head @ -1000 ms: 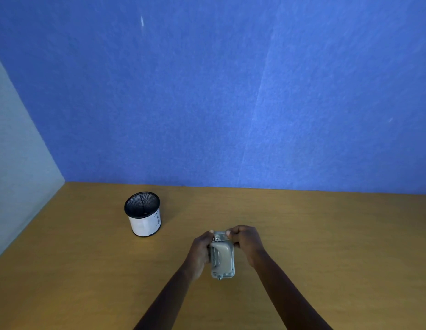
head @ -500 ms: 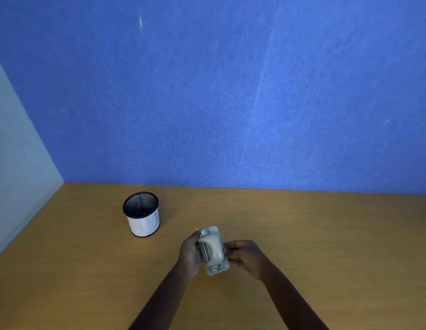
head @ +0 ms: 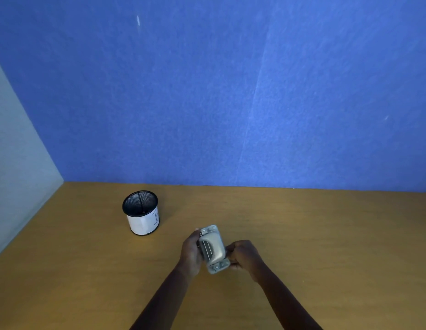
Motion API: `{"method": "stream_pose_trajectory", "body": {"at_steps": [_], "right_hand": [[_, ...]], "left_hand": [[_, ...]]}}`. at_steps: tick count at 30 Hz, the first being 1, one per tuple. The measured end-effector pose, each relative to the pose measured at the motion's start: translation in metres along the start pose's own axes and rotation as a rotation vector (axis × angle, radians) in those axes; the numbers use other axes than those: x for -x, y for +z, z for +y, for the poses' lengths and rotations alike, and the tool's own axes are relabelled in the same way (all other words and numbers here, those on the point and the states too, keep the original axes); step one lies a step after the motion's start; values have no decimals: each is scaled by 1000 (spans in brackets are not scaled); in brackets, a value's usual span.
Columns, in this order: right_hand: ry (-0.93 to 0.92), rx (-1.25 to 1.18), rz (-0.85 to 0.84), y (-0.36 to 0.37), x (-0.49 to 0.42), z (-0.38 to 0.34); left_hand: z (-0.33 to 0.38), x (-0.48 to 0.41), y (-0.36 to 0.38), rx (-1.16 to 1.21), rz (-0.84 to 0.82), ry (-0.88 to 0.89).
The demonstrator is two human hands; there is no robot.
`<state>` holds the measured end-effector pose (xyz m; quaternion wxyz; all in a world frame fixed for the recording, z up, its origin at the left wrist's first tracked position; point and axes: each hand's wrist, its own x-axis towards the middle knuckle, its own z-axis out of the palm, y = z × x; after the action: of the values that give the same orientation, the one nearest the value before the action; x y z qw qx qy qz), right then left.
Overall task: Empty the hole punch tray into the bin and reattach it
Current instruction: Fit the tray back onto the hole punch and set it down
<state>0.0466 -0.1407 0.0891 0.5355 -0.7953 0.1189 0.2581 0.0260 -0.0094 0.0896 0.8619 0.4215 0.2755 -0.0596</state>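
Note:
A grey metal hole punch [head: 213, 248] with a beige handle is held over the wooden table, tilted with its far end leaning left. My left hand [head: 190, 252] grips its left side. My right hand [head: 243, 254] holds its right side near the lower end. The tray on its underside is hidden from me. The bin [head: 141, 213], a small black mesh cup wrapped in white paper, stands upright on the table to the far left of the punch.
The wooden table [head: 314, 234] runs back to a blue wall [head: 231, 103]. A pale grey side panel [head: 14, 175] closes off the left.
The hole punch has turned from lying straight to leaning left and shifted slightly left. My right hand slid from its top end down to its right side.

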Motion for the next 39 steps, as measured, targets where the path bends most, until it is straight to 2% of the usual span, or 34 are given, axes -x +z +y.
{"method": "stream_pose_trajectory", "body": {"at_steps": [4,8,12,18,25,34,39], "right_hand": [[-105,-21,-83,-3,3,-4],[-300,-47,30,1,1,-15],[-411,-51,98,-1,5,-21],[-425,-228,32,-4,12,-24],[-462,-212,59,-8,12,-26],[-512,-149,195,-5,13,-25],[-399,-174,141,-7,11,-28]], "left_hand": [[0,-2,-4,-61,-85,32],[-3,-2,-5,-215,-188,115],[-1,1,-4,-277,-242,196],[4,2,-7,-343,-316,282],[1,-3,-9,-375,-389,327],[-2,1,-4,-374,-309,294],[1,2,-2,-373,-212,235]]}}
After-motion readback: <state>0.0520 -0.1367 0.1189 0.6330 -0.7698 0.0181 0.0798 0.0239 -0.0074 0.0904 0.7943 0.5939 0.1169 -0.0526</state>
